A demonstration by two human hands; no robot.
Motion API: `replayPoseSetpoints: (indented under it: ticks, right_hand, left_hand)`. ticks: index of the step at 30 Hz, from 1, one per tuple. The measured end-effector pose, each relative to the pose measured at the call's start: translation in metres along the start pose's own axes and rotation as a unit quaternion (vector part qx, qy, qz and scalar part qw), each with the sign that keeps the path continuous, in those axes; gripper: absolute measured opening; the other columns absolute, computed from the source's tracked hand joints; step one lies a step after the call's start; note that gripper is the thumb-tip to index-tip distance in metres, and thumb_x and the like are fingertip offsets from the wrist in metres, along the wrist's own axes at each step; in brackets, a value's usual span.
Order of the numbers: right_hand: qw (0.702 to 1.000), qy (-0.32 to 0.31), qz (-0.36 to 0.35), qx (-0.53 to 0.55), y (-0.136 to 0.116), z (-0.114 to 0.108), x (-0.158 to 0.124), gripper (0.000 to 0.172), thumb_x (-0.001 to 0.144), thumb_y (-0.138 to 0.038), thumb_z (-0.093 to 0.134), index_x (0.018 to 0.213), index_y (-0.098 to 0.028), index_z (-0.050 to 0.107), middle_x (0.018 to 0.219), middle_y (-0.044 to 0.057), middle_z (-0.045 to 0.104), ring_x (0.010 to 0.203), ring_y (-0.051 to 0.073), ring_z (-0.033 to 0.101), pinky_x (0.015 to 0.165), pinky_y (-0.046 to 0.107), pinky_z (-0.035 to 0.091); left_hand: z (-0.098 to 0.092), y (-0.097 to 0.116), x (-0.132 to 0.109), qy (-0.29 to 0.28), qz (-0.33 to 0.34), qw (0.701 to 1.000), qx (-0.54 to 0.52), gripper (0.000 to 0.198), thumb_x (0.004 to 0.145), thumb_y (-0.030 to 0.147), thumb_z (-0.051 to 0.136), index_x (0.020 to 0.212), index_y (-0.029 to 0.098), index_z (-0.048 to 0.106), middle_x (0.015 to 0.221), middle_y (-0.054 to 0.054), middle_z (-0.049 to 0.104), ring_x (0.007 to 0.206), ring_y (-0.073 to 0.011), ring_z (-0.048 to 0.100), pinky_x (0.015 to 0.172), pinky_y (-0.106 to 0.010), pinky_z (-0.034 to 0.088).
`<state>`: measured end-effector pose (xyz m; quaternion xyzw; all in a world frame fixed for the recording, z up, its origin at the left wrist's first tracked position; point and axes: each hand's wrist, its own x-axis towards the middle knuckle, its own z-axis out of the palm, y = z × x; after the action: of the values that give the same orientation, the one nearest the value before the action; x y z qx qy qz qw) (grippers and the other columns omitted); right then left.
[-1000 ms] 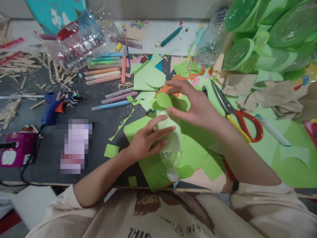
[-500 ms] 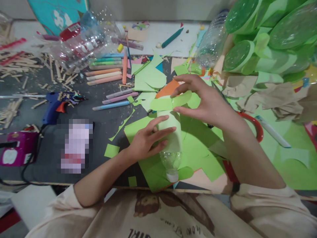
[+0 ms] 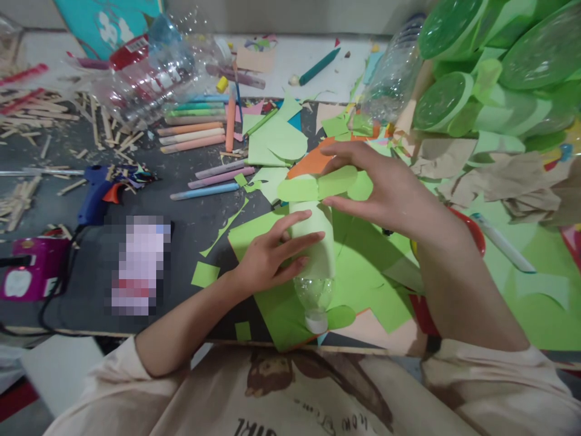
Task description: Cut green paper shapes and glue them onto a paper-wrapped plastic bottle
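Note:
A clear plastic bottle point(image 3: 313, 293) wrapped in pale green paper lies on the table, its white cap towards me. My left hand point(image 3: 275, 251) rests over the wrapped middle, fingers spread across it, holding it still. At the bottle's far end sit two bright green rounded paper pieces: the left piece point(image 3: 297, 189) and the right piece point(image 3: 338, 181). My right hand point(image 3: 372, 181) curves around the right piece, thumb by its near edge and index finger by its far edge, with a gap between them. Whether the fingertips touch it I cannot tell.
Green paper sheets point(image 3: 363, 272) lie under the bottle. Red-handled scissors point(image 3: 474, 233) are partly behind my right forearm. Leftward are a phone point(image 3: 140, 266), a blue glue gun point(image 3: 97, 191) and several markers point(image 3: 195, 136). Green-papered bottles point(image 3: 508, 109) are stacked at the back right.
My right index finger and thumb have drawn slightly right and apart, away from where the two green pieces meet. The left hand and bottle have stayed nearly in place.

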<state>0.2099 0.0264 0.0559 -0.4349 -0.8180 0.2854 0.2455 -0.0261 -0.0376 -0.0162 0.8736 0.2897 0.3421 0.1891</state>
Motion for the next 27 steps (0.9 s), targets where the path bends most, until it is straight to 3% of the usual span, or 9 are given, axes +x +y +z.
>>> replayPoseSetpoints:
  ticks: [6, 16, 27]
  right_hand:
    - [0.998, -0.002, -0.034, -0.051, 0.0016, 0.0039, 0.0003, 0.052, 0.088, -0.034, 0.066, 0.139, -0.027, 0.053, 0.135, 0.008, 0.066, 0.117, 0.031, 0.066, 0.102, 0.054, 0.052]
    - [0.998, -0.028, -0.026, -0.059, -0.0041, -0.0019, -0.0006, 0.05, 0.09, -0.032, 0.063, 0.138, -0.022, 0.054, 0.133, 0.01, 0.067, 0.112, 0.028, 0.068, 0.095, 0.047, 0.058]
    - [0.996, -0.008, -0.031, -0.084, -0.0001, 0.0027, 0.0005, 0.045, 0.089, -0.035, 0.065, 0.133, -0.024, 0.058, 0.129, 0.008, 0.07, 0.115, 0.031, 0.068, 0.097, 0.049, 0.056]
  left_hand:
    - [-0.0005, 0.0, -0.0013, -0.007, -0.008, 1.0, 0.0, 0.036, 0.099, 0.024, 0.047, 0.135, 0.025, 0.054, 0.143, -0.014, 0.052, 0.11, -0.0198, 0.061, 0.072, -0.025, 0.056]
    - [0.0006, -0.0002, -0.0015, -0.005, -0.011, 1.0, -0.017, 0.038, 0.099, 0.023, 0.049, 0.136, 0.025, 0.054, 0.143, -0.015, 0.052, 0.1, -0.0177, 0.063, 0.071, -0.026, 0.056]
    - [0.0012, -0.0002, -0.0017, -0.005, -0.009, 1.0, -0.022, 0.04, 0.097, 0.021, 0.05, 0.137, 0.026, 0.053, 0.145, -0.014, 0.051, 0.112, -0.0208, 0.061, 0.074, -0.026, 0.055]
